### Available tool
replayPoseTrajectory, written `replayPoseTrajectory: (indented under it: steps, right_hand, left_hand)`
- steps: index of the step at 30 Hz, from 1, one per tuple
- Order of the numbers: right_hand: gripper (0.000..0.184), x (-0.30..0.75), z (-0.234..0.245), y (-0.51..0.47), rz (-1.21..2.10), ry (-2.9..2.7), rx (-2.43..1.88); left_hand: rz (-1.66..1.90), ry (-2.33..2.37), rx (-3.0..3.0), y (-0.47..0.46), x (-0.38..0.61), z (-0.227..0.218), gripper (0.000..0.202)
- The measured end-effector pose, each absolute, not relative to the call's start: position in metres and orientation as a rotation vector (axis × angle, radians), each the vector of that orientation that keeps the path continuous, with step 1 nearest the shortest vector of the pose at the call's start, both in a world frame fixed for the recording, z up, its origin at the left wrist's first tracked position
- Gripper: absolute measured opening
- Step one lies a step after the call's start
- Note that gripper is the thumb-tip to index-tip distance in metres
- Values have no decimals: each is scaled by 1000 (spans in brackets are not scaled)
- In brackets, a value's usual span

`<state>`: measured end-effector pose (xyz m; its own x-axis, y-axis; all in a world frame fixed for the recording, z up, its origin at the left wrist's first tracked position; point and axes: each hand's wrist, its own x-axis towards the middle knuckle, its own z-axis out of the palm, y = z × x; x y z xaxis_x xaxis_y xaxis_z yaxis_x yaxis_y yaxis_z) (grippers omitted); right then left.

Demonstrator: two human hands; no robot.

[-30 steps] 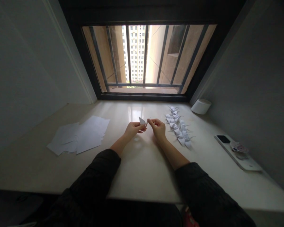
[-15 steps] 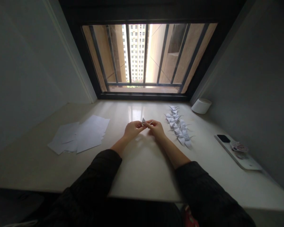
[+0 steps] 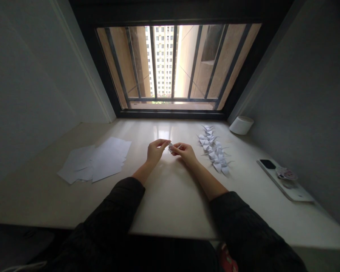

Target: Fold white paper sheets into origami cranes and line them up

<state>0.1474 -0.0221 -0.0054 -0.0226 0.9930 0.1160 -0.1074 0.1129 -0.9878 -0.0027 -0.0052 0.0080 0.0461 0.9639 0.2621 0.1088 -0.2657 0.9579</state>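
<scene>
A small white paper crane (image 3: 170, 147), partly folded as far as I can see, is held up between my two hands above the sill. My right hand (image 3: 184, 152) grips it between thumb and fingers, and a thin paper point sticks out over the knuckles. My left hand (image 3: 155, 150) pinches at its upper left tip, thumb and forefinger together. Fingers cover much of the paper. To the right of my hands, several finished paper cranes (image 3: 212, 149) lie in a cluster running toward the window.
Loose white paper sheets (image 3: 107, 160) lie overlapping on the left of the pale sill (image 3: 172, 211). A white round-ended object (image 3: 241, 125) stands by the right wall. Nearer, a phone (image 3: 297, 192) with a grip on its back lies along that wall. A barred window (image 3: 170, 113) closes the far side.
My left hand has shifted slightly up and back from the right hand, its fingers now at the paper's upper tip. The right hand keeps its grip, and the paper has tilted.
</scene>
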Motion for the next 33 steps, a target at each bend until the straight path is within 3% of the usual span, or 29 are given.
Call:
replayPoseTrajectory:
  steps: [9, 33]
  right_hand:
    - [29, 146, -7, -23, 1210, -1217, -1033]
    - [30, 143, -8, -23, 1253, -1152, -1016]
  left_hand:
    - [1394, 1192, 1565, -9, 0, 9, 30]
    - [1393, 1132, 1300, -12, 6, 9, 31]
